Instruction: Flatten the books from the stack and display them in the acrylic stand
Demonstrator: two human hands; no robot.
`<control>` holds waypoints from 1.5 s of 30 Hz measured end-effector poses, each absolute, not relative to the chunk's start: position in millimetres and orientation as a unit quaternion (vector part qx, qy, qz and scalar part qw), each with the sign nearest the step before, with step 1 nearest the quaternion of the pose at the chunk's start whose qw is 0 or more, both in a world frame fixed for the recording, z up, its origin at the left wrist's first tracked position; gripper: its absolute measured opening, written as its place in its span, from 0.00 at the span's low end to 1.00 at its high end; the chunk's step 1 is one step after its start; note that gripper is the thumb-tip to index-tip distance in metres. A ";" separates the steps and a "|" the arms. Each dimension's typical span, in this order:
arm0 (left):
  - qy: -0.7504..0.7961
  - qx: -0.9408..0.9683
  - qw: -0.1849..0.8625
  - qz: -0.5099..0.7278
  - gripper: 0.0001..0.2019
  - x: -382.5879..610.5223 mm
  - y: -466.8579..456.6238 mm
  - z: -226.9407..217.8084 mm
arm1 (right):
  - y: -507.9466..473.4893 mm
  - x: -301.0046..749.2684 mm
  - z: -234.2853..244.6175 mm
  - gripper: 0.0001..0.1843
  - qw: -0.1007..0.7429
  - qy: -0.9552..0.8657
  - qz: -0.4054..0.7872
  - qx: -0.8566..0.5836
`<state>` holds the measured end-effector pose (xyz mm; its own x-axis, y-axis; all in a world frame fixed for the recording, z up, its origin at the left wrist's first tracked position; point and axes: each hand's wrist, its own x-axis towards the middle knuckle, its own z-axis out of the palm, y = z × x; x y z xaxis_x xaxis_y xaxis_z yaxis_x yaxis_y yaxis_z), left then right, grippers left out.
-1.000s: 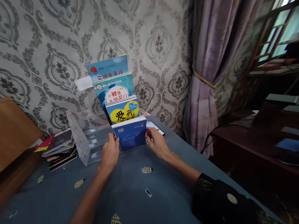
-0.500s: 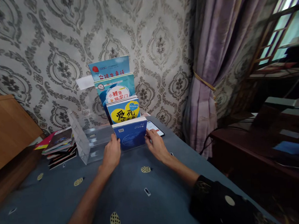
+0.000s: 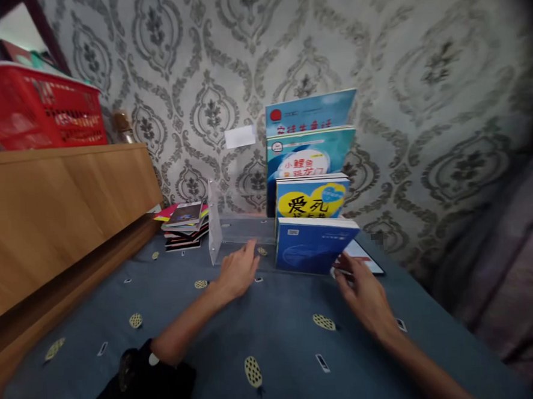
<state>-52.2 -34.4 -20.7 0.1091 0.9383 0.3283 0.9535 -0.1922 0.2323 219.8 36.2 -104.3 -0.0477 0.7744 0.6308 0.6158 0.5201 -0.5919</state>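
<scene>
On the blue patterned surface by the wallpapered wall stands a clear acrylic book stand (image 3: 232, 231) with stepped tiers. Its right part carries four books one behind another, and the dark blue book (image 3: 312, 251) is in the lowest, front tier, upright and a little tilted back. Behind it rises a yellow and blue book (image 3: 311, 198).

The left hand (image 3: 237, 270) lies flat with its fingertips at the front edge of the stand's bare left part; its grip is wide and holds nothing. The right hand (image 3: 365, 296) is at the lower right corner of the dark blue book, with the fingertips touching or almost touching it; its grip is loose and closed on nothing. A phone (image 3: 364, 258) lies just beside this hand. A stack of books (image 3: 184, 225) lies left of the stand, near a wooden cabinet (image 3: 59, 206) with a red basket (image 3: 39, 111) on top.
</scene>
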 end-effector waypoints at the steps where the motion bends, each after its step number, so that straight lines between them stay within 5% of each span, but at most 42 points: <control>1: -0.639 -0.741 0.026 -0.202 0.18 -64.3 -40.5 -20.7 | 34.6 220.2 -105.5 0.27 0.491 -0.717 0.085 -0.488; 7: -0.681 -0.707 0.100 -0.164 0.12 -145.1 -58.2 -25.6 | 19.6 225.3 -111.2 0.31 0.470 -0.690 0.144 -0.531; 18: -0.763 -0.610 0.187 -0.108 0.20 -242.7 17.5 -8.3 | -11.8 205.7 -112.8 0.24 0.418 -0.731 0.206 -0.499; 45: -0.726 -0.637 0.204 0.161 0.21 -231.1 44.2 27.6 | -26.8 199.3 -97.6 0.15 0.363 -0.774 0.153 -0.495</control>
